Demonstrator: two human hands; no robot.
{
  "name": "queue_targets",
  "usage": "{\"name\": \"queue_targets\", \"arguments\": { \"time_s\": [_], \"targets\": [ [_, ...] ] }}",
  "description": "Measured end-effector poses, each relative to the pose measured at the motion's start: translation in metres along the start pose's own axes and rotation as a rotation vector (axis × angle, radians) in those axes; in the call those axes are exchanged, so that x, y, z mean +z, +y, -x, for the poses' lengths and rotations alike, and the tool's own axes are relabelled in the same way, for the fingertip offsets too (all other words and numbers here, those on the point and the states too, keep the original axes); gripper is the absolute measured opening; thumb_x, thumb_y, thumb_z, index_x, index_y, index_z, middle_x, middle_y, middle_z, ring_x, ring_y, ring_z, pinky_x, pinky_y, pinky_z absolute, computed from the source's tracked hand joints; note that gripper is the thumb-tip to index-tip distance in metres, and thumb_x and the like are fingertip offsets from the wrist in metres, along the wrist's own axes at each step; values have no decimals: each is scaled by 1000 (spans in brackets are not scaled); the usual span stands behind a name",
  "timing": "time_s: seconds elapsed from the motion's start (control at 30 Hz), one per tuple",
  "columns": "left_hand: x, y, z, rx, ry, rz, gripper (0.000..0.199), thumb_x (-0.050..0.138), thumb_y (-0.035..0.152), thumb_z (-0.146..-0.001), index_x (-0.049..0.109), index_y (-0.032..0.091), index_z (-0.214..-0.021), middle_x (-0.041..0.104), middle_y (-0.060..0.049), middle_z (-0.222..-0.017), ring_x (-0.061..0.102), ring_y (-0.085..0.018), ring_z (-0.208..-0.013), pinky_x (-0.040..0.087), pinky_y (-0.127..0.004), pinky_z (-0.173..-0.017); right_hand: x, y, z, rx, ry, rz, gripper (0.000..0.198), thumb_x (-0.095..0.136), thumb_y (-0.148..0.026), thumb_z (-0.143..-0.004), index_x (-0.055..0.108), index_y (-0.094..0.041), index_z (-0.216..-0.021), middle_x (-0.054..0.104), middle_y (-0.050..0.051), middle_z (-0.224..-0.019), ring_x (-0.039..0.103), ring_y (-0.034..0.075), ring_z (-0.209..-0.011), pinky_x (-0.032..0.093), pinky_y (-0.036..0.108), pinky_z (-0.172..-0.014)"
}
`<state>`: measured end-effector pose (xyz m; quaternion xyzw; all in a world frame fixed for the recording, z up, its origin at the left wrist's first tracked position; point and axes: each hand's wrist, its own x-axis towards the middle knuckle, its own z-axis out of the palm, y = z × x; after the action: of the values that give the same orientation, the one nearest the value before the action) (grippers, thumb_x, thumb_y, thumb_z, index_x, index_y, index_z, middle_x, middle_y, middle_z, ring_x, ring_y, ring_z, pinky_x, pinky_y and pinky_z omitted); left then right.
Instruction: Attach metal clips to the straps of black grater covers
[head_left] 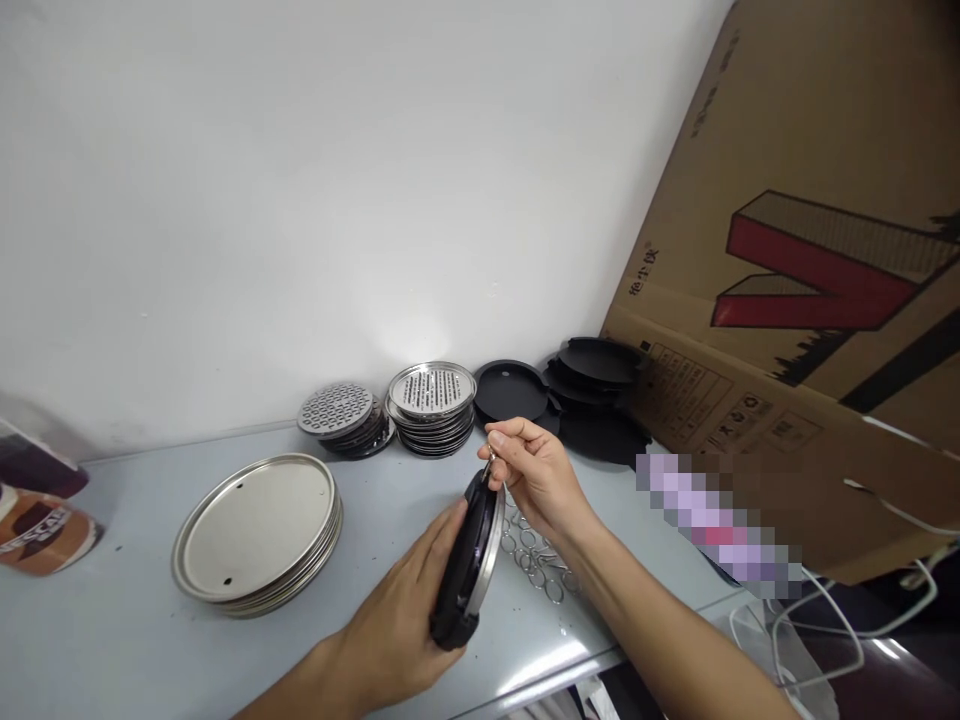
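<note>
My left hand (401, 610) grips a round black tray (456, 580) held on edge, fingers along its left face. A shiny metal disc (491, 550) is fitted against the tray's right side, seen nearly edge-on. At the top rim, my right hand (544, 485) pinches a small metal piece (492, 456) between thumb and fingers; its full shape is partly hidden. Several loose wire pieces with ring ends (536, 565) lie on the table below my right wrist.
On the grey table (360, 660) stand a stack of plain metal discs (259, 525), a stack of perforated discs (336, 410), a stack of slotted discs (432, 388) and several black trays (600, 360). A cup (45, 530) is at left. A large cardboard box (675, 330) and white cables (840, 620) are at right.
</note>
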<state>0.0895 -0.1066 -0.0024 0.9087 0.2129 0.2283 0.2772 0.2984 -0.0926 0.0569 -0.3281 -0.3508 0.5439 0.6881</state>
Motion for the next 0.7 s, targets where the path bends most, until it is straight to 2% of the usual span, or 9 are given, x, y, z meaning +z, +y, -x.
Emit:
{"name": "queue_targets", "arguments": {
  "time_s": [0.07, 0.13, 0.17, 0.23, 0.37, 0.47, 0.53, 0.63, 0.7],
  "targets": [
    [-2, 4, -2, -73, 22, 116, 87, 62, 9, -76, 22, 25, -152, 48, -12, -146, 48, -31, -132, 42, -44, -110, -8, -8, -5, 114, -23, -16, 24, 85, -29, -67, 72, -15, -82, 71, 1, -65, 58, 6, -44, 52, 16, -45],
    [-9, 8, -5, -221, 19, 240, 56, 61, 11, -78, 51, 21, -132, 68, -9, -114, 65, -28, -106, 54, -38, -92, -21, -16, -11, 227, -51, -14, 24, 87, -24, -65, 72, -13, -81, 71, 2, -67, 56, 4, -45, 52, 13, -47],
    [-14, 11, -7, -299, 22, 307, 39, 61, 13, -80, 59, 19, -119, 70, -6, -100, 67, -25, -95, 56, -35, -84, -28, -19, -14, 266, -57, -8, 25, 87, -23, -64, 73, -12, -82, 71, 3, -67, 55, 3, -45, 50, 11, -46],
    [-24, 16, -11, -408, 55, 475, 24, 62, 16, -82, 63, 17, -106, 70, -4, -92, 67, -23, -88, 55, -32, -79, -41, -22, -19, 303, -38, 20, 26, 88, -21, -64, 73, -11, -83, 70, 3, -68, 52, 1, -45, 44, 7, -42],
    [-52, 28, -14, -442, 214, 837, 43, 70, 20, -80, 59, 17, -121, 70, -6, -111, 65, -24, -103, 52, -34, -91, -53, -14, -20, 329, -3, 177, 26, 85, -25, -69, 72, -12, -87, 68, 1, -67, 39, -2, -38, 30, 7, -33],
    [-86, 33, -10, -472, 410, 1017, 42, 70, 20, -80, 61, 17, -121, 73, -7, -108, 68, -24, -99, 55, -34, -87, -47, -1, -14, 392, -68, 272, 30, 80, -36, -76, 71, -13, -93, 62, -2, -61, 43, 2, -41, 38, 12, -38],
    [-117, 31, -3, -524, 599, 1093, 34, 70, 20, -78, 66, 15, -112, 75, -8, -100, 70, -23, -89, 57, -33, -80, -40, 7, -8, 453, -124, 340, 34, 76, -42, -79, 70, -14, -98, 65, 1, -70, 48, 5, -46, 43, 17, -42],
    [-173, 15, 17, -592, 932, 1025, 12, 72, 17, -72, 70, 10, -82, 75, -8, -80, 70, -19, -71, 58, -26, -67, -31, 15, -1, 491, -180, 432, 38, 74, -44, -80, 69, -16, -105, 66, 3, -78, 54, 10, -56, 47, 22, -47],
    [-210, -3, 35, -599, 1099, 930, 7, 70, 15, -72, 69, 9, -77, 73, -8, -75, 68, -16, -65, 58, -24, -64, -27, 18, 2, 493, -221, 476, 39, 73, -45, -81, 68, -16, -107, 65, 3, -78, 55, 12, -61, 48, 24, -51]
  ]
}}
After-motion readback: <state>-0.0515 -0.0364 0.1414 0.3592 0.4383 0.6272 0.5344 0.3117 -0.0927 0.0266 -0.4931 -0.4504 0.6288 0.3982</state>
